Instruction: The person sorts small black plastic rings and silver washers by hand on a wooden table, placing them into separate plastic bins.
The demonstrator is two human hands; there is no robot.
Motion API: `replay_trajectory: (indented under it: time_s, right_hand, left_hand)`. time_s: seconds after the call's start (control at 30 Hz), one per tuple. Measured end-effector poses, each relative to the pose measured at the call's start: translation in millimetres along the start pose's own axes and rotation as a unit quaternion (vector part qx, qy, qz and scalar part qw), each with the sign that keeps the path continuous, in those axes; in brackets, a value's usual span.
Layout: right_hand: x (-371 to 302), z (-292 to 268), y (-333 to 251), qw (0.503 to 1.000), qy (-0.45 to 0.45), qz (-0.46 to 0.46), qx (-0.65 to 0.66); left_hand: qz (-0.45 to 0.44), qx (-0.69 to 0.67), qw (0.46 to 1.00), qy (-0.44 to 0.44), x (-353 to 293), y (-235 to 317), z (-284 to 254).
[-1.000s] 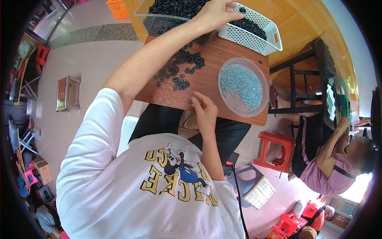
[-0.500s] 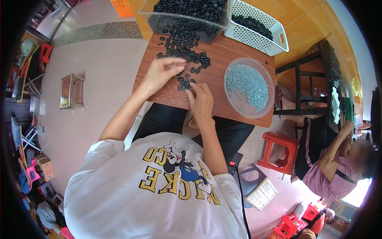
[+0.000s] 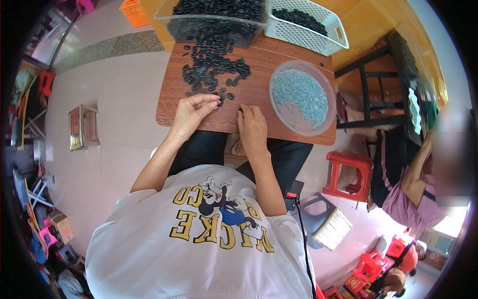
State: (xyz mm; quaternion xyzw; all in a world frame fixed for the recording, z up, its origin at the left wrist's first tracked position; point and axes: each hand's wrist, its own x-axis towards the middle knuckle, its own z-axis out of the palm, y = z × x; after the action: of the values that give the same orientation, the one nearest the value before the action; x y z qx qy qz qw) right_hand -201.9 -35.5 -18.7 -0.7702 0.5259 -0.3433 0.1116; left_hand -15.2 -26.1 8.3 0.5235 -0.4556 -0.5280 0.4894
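Observation:
Small black oval parts [image 3: 211, 65] lie in a loose heap on the wooden table [image 3: 259, 74], spilling toward me from a clear bin. My left hand [image 3: 193, 115] is at the near end of the heap, thumb and fingertips pinched on a black oval part [image 3: 220, 101]. To its right, my right hand [image 3: 253, 127] rests by the table's near edge. Its thumb and forefinger close on a small black part [image 3: 240, 109], mostly hidden by the fingers. A round clear tub [image 3: 275, 110] of small bluish-silver screw-like pieces [image 3: 301, 94] stands right of that hand.
The clear bin [image 3: 214, 22] and a white perforated basket [image 3: 328, 47], both holding black parts, stand along the far edge. A red stool [image 3: 348, 174] and a seated person [image 3: 413, 199] are at the right. A small wooden stool [image 3: 83, 127] stands on the left floor.
My left hand has come down and nearer from over the heap, its fingers now pinched together. The black parts that lay between my hands are mostly gone from there. The view has shifted slightly.

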Motion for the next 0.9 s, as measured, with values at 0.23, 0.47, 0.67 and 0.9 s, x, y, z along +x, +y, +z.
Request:
replay_trajectory:
  time_s: [0.23, 0.47, 0.67, 0.9]
  right_hand:
    - [-10.7, -24.8, 14.0, 0.965, 0.041, 0.151, 0.211]
    - [-38.0, -42.8, 21.4, 0.786, 0.025, 0.285, 0.548]
    - [-53.7, -54.1, 20.2, 0.743, 0.035, 0.295, 0.600]
    - [-67.9, -55.7, 30.2, 0.750, 0.061, 0.296, 0.588]
  left_hand:
    - [0.018, 0.017, 0.996, -0.082, 5.7, 19.6, 48.7]
    - [0.082, 0.113, 0.979, -0.151, 26.0, 38.1, 91.0]
    - [0.131, 0.271, 0.930, -0.212, 55.7, 46.3, 145.1]
    - [0.189, 0.386, 0.873, -0.231, 99.7, 9.5, 201.8]
